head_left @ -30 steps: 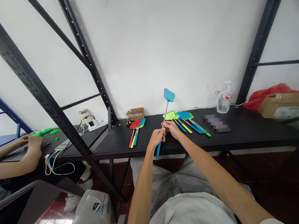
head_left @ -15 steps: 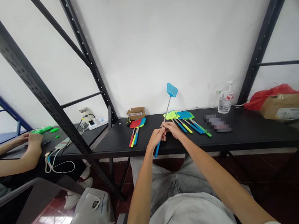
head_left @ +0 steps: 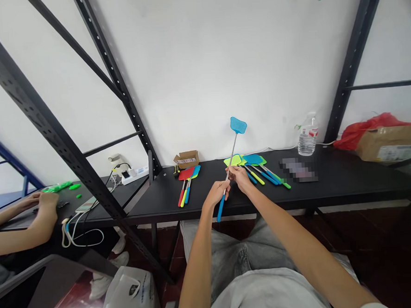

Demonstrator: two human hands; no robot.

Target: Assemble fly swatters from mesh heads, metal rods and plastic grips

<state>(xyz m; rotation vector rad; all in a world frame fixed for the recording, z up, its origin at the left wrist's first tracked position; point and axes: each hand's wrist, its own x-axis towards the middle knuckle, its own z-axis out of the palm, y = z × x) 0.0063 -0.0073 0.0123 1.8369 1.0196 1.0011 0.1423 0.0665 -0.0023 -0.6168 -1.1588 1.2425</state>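
A blue fly swatter [head_left: 238,125] with a thin metal shaft stands tilted in front of me, its head up and its blue handle pointing down past the table edge. My left hand [head_left: 217,192] is closed round the shaft just above the handle. Higher on the same shaft, my right hand [head_left: 238,175] pinches it with the fingers. Several blue, yellow-green and green swatters [head_left: 253,159] lie fanned on the table to the right of my hands. On the left is a smaller group with a red swatter [head_left: 186,174], a yellow one and a blue one.
Behind the left group sits an open cardboard box [head_left: 186,160]. A water bottle [head_left: 308,134], a blurred flat item [head_left: 299,169] and a brown package [head_left: 393,143] are to the right. Black rack posts [head_left: 112,71] frame the table. At far left, another person's hands [head_left: 43,201] work near green pieces.
My hands are a little farther apart on the shaft, the right one higher. The swatter's head has turned to face me more squarely and shifted slightly right. The view has moved slightly.
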